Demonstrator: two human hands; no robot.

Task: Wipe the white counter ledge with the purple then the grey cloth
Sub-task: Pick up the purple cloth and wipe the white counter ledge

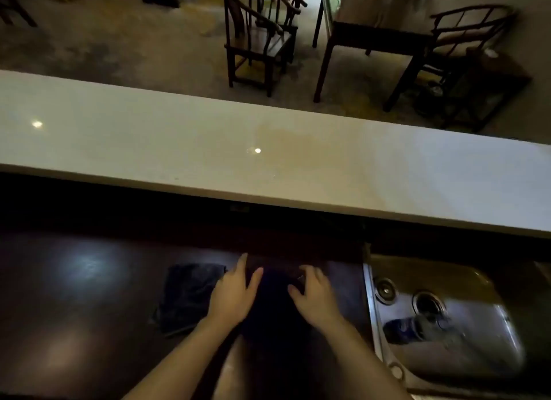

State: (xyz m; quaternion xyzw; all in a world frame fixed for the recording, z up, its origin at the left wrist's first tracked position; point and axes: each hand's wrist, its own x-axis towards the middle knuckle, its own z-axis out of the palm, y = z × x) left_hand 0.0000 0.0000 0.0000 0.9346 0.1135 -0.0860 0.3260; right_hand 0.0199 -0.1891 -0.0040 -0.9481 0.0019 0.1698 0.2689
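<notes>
While both spread hands, left hand and right hand, press flat on a dark cloth, gripping nothing, a folded grey cloth lies left of it on the glossy dark counter.

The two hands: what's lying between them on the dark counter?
In the head view, a dark cloth lies between the left hand and right hand; its colour is hard to tell.

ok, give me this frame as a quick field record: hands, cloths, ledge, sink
left hand: flat, fingers spread, on the dark cloth's left part
right hand: fingers curled on the dark cloth's right part
dark cloth: between the hands on the dark lower counter; colour unclear in the dim light
second cloth: folded, greyish, left of the left hand, untouched
white ledge: bare, faint yellowish patch near the middle
sink: to the right, blurred blue item inside
task stage: wiping not yet begun
</notes>
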